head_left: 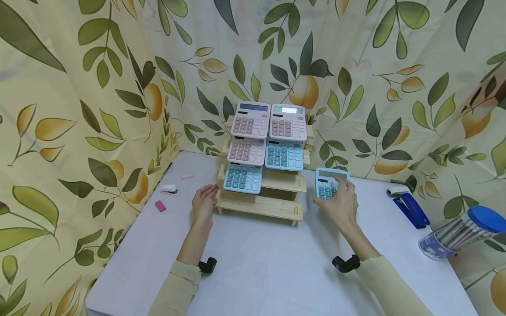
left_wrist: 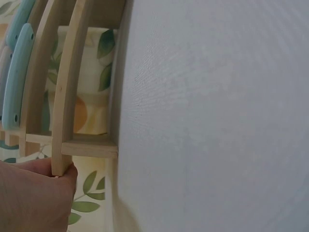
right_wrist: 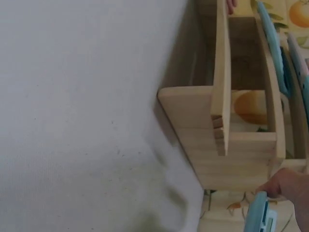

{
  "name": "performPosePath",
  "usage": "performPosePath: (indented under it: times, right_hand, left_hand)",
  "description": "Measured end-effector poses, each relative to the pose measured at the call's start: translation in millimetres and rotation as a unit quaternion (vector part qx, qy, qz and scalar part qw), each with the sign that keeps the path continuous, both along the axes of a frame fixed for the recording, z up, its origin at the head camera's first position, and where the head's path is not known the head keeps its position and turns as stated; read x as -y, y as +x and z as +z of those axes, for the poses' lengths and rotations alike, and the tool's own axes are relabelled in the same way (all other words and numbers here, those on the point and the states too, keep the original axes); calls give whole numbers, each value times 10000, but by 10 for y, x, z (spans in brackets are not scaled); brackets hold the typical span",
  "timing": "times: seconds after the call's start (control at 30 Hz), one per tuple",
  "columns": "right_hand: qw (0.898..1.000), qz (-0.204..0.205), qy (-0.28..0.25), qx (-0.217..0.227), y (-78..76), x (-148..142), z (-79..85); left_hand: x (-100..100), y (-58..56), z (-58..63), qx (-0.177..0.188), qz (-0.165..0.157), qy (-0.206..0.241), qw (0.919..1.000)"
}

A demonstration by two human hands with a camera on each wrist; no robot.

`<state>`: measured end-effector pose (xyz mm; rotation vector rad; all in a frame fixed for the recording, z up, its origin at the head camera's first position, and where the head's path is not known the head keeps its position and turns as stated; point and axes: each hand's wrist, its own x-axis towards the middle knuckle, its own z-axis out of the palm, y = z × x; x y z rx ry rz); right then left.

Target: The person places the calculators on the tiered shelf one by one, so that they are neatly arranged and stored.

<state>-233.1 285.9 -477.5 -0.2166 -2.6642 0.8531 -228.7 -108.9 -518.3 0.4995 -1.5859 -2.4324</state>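
A stepped wooden rack (head_left: 257,205) stands at the back of the table. My left hand (head_left: 204,202) is at its left side, gripping the end of the lowest step (left_wrist: 65,96) between thumb and fingers. To the right of the rack, my right hand (head_left: 341,201) holds a blue calculator (head_left: 325,188) by its sides, keys facing me, its body tilted. On the rack, two pink calculators (head_left: 250,120) sit side by side on the top step. Below them are another pink calculator (head_left: 246,151) and a blue one (head_left: 283,156). A further blue calculator (head_left: 242,179) leans on the left, one step lower.
A small white stapler (head_left: 169,189), a red eraser (head_left: 160,206) and a pale pink piece (head_left: 187,176) lie at left. On the right are a blue stapler (head_left: 411,210) and a tub of pencils (head_left: 460,232) with a blue lid. Leaf-patterned curtain (head_left: 356,66) borders the table.
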Motion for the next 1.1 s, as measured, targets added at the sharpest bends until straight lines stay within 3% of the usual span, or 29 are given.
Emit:
performPosePath:
  times: [0.5, 1.1]
  right_hand:
    - [9983, 296, 81, -488, 247, 68, 229]
    - [9961, 669, 20, -581, 511, 209, 391]
  left_hand:
    - [-3, -2, -5, 22, 9, -28, 10000]
    - [-5, -21, -8, 41, 70, -14, 10000]
